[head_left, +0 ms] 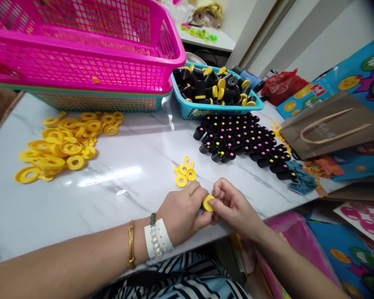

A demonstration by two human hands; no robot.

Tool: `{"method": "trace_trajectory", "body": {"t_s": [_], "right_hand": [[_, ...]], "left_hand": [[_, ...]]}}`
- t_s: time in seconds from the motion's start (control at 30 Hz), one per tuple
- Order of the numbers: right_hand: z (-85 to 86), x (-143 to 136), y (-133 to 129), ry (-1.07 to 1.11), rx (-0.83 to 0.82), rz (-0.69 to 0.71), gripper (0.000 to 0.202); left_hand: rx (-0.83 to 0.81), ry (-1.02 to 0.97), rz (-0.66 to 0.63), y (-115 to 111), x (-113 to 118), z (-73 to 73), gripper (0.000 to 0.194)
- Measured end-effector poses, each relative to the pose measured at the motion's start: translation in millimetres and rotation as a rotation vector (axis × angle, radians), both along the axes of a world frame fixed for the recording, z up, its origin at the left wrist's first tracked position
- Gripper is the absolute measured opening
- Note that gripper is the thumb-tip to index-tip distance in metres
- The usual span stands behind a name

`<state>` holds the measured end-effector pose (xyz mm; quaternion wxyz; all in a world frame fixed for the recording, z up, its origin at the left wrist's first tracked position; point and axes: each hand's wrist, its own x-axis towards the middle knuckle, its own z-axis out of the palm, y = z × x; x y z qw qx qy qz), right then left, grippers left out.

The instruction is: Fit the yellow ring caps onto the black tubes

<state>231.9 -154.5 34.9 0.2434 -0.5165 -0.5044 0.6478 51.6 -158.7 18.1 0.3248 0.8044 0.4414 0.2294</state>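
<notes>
A round yellow cap (208, 203) shows between my two hands, close to the table's front edge. My left hand (187, 209) wraps around whatever lies behind the cap, and that part is hidden by the fingers. The thumb of my right hand (232, 205) presses on the cap's face, its other fingers curled. Just beyond my left hand lie several small yellow rings with tabs (183, 171). Further back on the right stand black cylinders (237, 137) in rows, many topped with pink or yellow dots.
Yellow rings (68, 143) are heaped at left on the marble-patterned table (112, 207). Behind them stand stacked pink baskets (112, 62). A blue basket (202, 111) holds black cylinders with yellow caps. A brown paper bag (330, 124) and a red plastic bag (283, 86) sit at right.
</notes>
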Motion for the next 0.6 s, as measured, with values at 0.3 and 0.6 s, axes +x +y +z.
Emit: {"method": "trace_trajectory", "body": {"t_s": [0.3, 0.6], "right_hand": [[1.9, -4, 1, -0.026, 0.017, 0.095, 0.026], [-9.6, -13, 9, -0.232, 0.201, 0.226, 0.029]], "left_hand": [[-0.096, 0.079, -0.001, -3, -2, 4.8, 0.009], [-0.009, 0.257, -0.061, 12, -11, -27.3, 0.013]]}}
